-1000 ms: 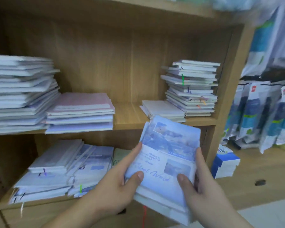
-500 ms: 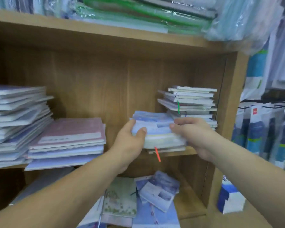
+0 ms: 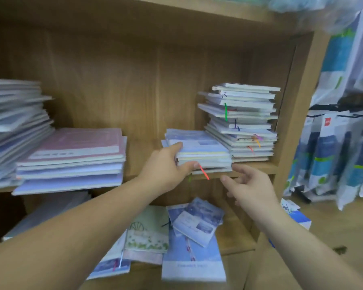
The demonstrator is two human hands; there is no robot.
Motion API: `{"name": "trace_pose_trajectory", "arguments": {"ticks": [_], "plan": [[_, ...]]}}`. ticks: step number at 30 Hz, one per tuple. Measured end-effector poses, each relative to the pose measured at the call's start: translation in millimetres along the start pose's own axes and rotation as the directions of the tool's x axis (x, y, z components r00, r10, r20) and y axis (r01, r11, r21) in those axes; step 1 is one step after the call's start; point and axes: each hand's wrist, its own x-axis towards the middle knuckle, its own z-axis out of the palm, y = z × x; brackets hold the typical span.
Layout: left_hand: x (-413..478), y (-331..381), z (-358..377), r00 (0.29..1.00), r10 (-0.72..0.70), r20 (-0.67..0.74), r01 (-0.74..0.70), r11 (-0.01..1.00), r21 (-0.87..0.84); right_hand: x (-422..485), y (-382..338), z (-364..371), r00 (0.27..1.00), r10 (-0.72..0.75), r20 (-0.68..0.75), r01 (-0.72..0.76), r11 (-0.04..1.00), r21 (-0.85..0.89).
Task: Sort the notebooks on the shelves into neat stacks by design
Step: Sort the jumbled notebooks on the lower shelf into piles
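Note:
A small stack of blue sky-print notebooks lies on the middle shelf, beside a taller uneven pile of white notebooks with coloured ribbons. My left hand grips the blue stack's left front corner, thumb on top. My right hand hangs just below the shelf edge, fingers apart, holding nothing. A red ribbon dangles from the stack.
A pink-topped notebook pile and a tall messy pile fill the shelf's left. Loose blue and green notebooks lie scattered on the lower shelf. Hanging packaged goods stand to the right of the shelf's side panel.
The blue stack went from in front of my chest up onto the middle shelf. My right hand has let go and dropped below the shelf edge; my left still holds it.

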Motion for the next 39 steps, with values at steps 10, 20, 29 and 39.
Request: {"name": "trace_pose_trajectory", "arguments": {"ticks": [10,20,29,39], "plan": [[-78,-42,56,0.906,0.166,-0.389,-0.249,0.953,-0.174,-29,90,48,0.93,0.303,0.208,-0.289,0.953,-0.095],[-62,-147,169,0.928,-0.117,0.354,0.096,0.992,0.076,-9,187,92,0.955,0.179,0.235,-0.084,0.928,-0.364],[10,-193,242,0.8,-0.242,0.549,0.052,0.94,0.338,3,206,102,0.939,0.152,0.307,0.036,0.847,-0.531],[-44,-157,240,0.791,-0.162,0.589,-0.038,0.949,0.312,4,212,103,0.953,0.245,0.176,-0.113,0.832,-0.544]]}}
